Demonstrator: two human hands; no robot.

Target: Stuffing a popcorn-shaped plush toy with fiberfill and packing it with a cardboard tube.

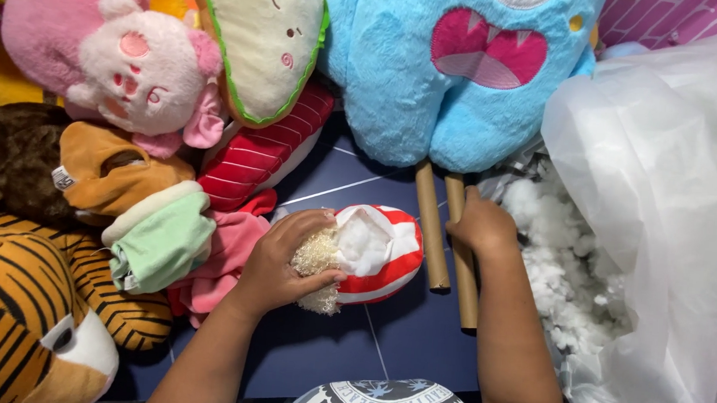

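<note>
My left hand (pixel 280 263) grips the open end of a red-and-white striped plush shell (pixel 384 254), its fingers closed on the cream fuzzy edge (pixel 317 262). White stuffing (pixel 361 242) shows inside the opening. My right hand (pixel 481 224) reaches right, its fingers at the edge of a heap of loose white stuffing (pixel 556 266) in a clear plastic bag (pixel 669 206). It also lies over the top of two brown cardboard sticks (pixel 436 232). I cannot see whether it holds anything.
Plush toys crowd the left and back: a tiger (pixel 23 304), a brown toy (pixel 58 164), a pink one (pixel 125 50), a cream-and-green one (pixel 261 35), a blue monster (pixel 460 66). A dark blue mat (pixel 400 331) lies beneath.
</note>
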